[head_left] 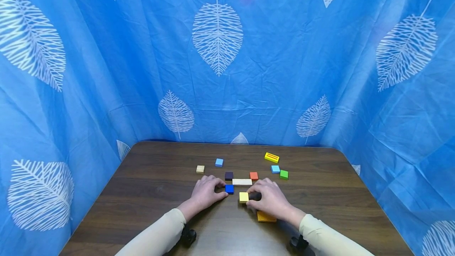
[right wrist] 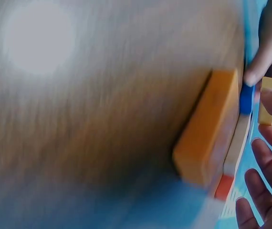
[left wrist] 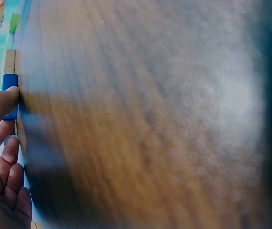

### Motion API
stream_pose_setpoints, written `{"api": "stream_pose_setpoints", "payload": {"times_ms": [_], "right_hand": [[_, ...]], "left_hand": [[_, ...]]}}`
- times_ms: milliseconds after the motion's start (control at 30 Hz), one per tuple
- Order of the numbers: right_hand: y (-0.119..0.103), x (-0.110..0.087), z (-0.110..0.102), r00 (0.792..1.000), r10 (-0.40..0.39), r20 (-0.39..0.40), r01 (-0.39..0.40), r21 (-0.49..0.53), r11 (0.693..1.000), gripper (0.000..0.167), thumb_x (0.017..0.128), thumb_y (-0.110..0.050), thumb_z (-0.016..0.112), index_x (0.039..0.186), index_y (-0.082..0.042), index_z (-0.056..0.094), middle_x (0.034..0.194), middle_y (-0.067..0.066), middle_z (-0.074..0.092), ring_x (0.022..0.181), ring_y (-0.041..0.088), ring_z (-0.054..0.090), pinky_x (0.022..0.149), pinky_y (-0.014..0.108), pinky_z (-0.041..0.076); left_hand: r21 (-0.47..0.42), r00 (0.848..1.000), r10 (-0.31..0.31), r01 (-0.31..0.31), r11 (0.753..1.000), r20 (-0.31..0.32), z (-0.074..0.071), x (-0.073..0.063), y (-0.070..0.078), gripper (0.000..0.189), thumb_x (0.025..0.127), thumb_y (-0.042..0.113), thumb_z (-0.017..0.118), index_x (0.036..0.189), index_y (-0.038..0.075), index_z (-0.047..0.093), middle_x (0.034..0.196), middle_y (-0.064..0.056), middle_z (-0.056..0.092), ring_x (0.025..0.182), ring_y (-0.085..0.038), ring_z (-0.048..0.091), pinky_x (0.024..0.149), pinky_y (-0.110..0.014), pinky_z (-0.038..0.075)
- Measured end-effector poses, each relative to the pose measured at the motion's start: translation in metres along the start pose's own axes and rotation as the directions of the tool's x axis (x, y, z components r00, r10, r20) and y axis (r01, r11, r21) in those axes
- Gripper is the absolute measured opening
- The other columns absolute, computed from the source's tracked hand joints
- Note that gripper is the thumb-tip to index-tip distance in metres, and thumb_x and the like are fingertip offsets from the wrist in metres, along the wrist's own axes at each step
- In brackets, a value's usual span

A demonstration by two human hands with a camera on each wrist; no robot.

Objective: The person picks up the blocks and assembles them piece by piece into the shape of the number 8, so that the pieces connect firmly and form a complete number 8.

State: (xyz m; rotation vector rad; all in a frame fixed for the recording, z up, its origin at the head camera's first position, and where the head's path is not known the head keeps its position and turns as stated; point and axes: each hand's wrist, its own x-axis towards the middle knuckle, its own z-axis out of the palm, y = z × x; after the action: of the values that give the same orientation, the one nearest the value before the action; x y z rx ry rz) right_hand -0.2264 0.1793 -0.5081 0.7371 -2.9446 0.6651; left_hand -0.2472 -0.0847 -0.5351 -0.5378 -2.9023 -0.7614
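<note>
Cream sleeves [head_left: 156, 233] — black wrist cameras [head_left: 190, 236], seemingly rounded.

A dark wood-grain table [head_left: 320, 185] carries small blocks [head_left: 230, 189] in several colours

No readable text or numbers anywhere.
</note>
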Motion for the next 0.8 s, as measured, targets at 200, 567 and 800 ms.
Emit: {"api": "stream_pose_setpoints", "payload": {"times_ms": [200,567,800], "right_hand": [[0.02,0.003,-0.007,0.996,0.085,-0.039,-0.085,0.011,0.996,0.028,0.08,-0.038,0.087,0.103,-0.025,0.078,0.098,-0.015,0.064,0.093,0.012,0.048,0.083,0.04,0.043],[0.043,0.003,-0.006,0.993,0.111,-0.035,-0.109,0.036,0.993,0.027,0.081,-0.036,0.088,0.103,-0.024,0.079,0.092,-0.015,0.06,0.09,0.011,0.05,0.082,0.039,0.046],[0.047,0.003,-0.006,0.99,0.14,-0.019,-0.139,0.045,0.989,0.026,0.081,-0.034,0.088,0.103,-0.023,0.079,0.09,-0.014,0.06,0.088,0.01,0.051,0.081,0.038,0.045]], "left_hand": [[0.004,1.0,-0.005,0.005,1.0,0.009,0.001,0.0,-0.001,0.03,0.085,0.042,0.083,0.105,0.02,0.076,0.096,0.007,0.062,0.093,-0.018,0.052,0.082,-0.04,0.042],[0.003,1.0,-0.01,0.01,1.0,0.013,0.001,0.001,-0.001,0.031,0.085,0.042,0.082,0.105,0.02,0.076,0.096,0.008,0.062,0.093,-0.017,0.052,0.083,-0.04,0.042],[0.002,1.0,-0.014,0.014,1.0,0.017,0.001,0.001,0.0,0.03,0.085,0.042,0.082,0.106,0.021,0.076,0.095,0.008,0.062,0.093,-0.017,0.052,0.084,-0.04,0.042]]}}
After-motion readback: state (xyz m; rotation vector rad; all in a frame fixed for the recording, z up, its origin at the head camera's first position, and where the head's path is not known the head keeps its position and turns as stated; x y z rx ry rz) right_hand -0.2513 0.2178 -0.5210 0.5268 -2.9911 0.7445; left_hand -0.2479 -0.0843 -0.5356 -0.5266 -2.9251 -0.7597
